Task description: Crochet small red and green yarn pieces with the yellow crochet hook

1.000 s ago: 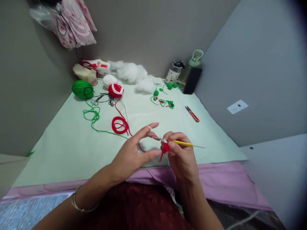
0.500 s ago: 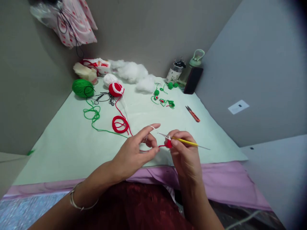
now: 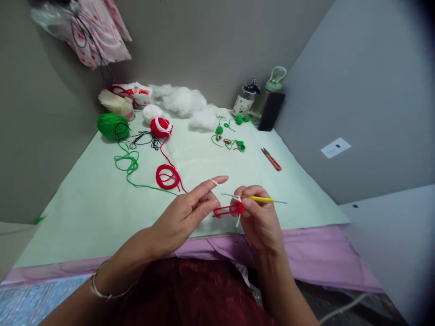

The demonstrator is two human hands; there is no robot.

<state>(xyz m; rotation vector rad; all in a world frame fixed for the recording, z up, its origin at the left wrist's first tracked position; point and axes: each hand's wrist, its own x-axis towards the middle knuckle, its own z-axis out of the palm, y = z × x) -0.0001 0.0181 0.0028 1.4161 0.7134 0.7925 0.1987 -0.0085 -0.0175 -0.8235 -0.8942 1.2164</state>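
Note:
In my right hand (image 3: pixel 260 215) is a crochet hook (image 3: pixel 260 198) with a yellow grip, its metal tip pointing left. The same fingers pinch a small red crochet piece (image 3: pixel 239 208) with white yarn worked at its top and a short white tail hanging below. My left hand (image 3: pixel 193 206) is to the left, index finger stretched out with white yarn (image 3: pixel 217 183) running from it to the hook. Its thumb and other fingers are closed on red yarn (image 3: pixel 226 210), which stretches in two strands to the red piece.
Green yarn (image 3: pixel 113 126), a red yarn ball (image 3: pixel 161 127) and white stuffing (image 3: pixel 185 102) lie at the back left. Small green crochet pieces (image 3: pixel 240 145), orange-handled thread snips (image 3: pixel 271 159), a phone (image 3: pixel 271 112) and a bottle (image 3: pixel 274 81) are at the right. A red yarn coil (image 3: pixel 157 177) lies mid-table.
The red yarn at my left fingers now shows as two strands instead of one. My left thumb has drawn in toward the fingers. A white tail now shows below the red piece.

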